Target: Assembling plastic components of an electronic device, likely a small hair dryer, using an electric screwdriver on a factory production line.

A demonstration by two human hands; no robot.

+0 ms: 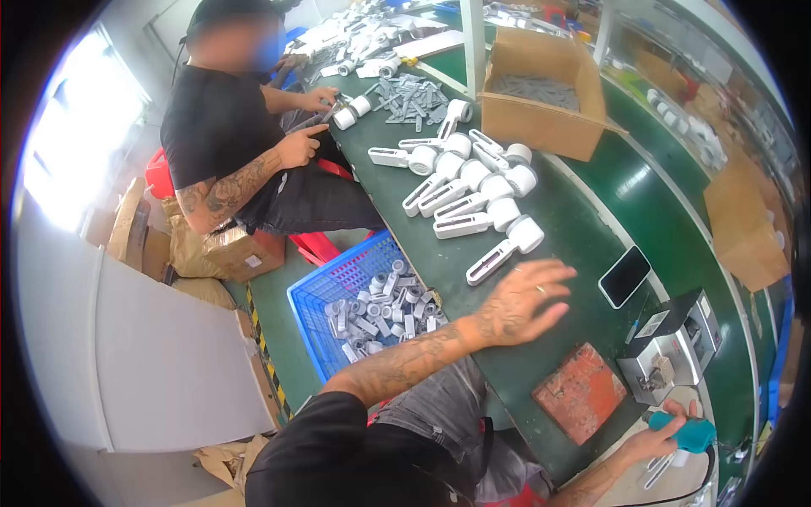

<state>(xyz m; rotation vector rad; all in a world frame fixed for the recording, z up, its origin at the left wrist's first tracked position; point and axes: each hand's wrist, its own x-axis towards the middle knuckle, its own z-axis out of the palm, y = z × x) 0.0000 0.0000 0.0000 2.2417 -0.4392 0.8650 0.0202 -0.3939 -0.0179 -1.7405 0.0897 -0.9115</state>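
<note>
My left hand (525, 302) is over the green worktop with its fingers spread and nothing in them. It is just in front of the nearest of several white plastic parts (493, 264), each with a round cap and a slotted handle. At the lower right, my right hand (655, 441) grips a teal power tool (694, 433), seemingly an electric screwdriver, with a dark cable. The tool's tip is hard to make out. Close by stands a small silver and black device (672, 355), and left of it lies a worn reddish slab (580, 392).
A phone (625, 277) lies on the worktop (583, 228). A cardboard box (541, 127) of grey strips stands farther back, near loose strips (412, 100). A blue basket (314, 308) of grey parts sits left, below the table edge. A co-worker (228, 127) handles a white part.
</note>
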